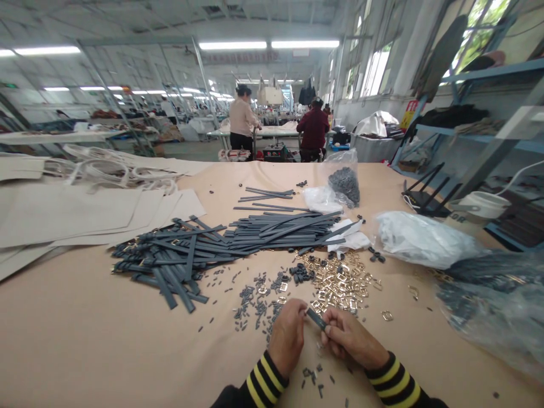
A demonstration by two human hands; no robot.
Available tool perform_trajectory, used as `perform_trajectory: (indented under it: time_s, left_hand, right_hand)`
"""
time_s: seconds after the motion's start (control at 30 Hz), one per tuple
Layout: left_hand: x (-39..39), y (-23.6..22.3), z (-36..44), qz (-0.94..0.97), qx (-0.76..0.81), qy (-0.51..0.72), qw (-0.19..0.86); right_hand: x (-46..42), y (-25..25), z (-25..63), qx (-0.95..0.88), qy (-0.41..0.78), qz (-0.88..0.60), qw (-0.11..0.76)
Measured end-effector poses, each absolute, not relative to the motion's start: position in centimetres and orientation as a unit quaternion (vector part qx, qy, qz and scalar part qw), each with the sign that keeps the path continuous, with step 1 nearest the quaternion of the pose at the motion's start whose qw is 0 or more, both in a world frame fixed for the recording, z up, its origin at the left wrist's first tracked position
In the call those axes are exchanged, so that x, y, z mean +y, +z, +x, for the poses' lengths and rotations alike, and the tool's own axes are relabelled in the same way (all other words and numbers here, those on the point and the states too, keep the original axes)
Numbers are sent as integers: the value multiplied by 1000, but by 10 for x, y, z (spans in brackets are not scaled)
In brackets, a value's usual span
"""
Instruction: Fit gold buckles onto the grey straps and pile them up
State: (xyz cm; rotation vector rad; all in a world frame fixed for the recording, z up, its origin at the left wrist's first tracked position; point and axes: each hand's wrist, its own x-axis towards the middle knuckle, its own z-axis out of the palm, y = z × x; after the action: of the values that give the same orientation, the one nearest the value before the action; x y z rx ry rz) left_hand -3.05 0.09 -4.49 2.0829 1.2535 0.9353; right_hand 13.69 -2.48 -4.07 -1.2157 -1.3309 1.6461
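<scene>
Left hand (288, 335) and right hand (352, 336) are close but not touching, low over the table (106, 345), with a dark strip (317, 319) between them. Its long way slants: the far end is up by the left fingers, and the near end comes down to the right hand. Right thumb and fingers pinch that near end. I cannot tell if the left fingers pinch too. Each hand is nearest its own end. Gold buckles (340, 287) lie just past the strip.
</scene>
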Motion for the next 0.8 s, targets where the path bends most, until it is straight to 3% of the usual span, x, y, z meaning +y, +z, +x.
perform_trajectory:
  time_s: [0.13, 0.33, 0.57, 0.7, 0.8]
  left_hand:
    - [41, -41, -47, 796, 494, 337, 98]
    - [79, -41, -49, 840, 495, 202, 89]
    - [84, -46, -48, 827, 495, 230, 136]
    - [76, -40, -50, 808, 494, 258, 192]
    - [60, -36, -46, 769, 459, 287, 339]
  right_hand:
    - [-21, -43, 141, -511, 609, -508, 331]
    - [-21, -41, 141, -558, 573, -501, 330]
    - [-21, -50, 137, -517, 609, -503, 331]
    - [-23, -37, 133, -559, 540, -531, 338]
    - [-23, -25, 131, -584, 473, -548, 367]
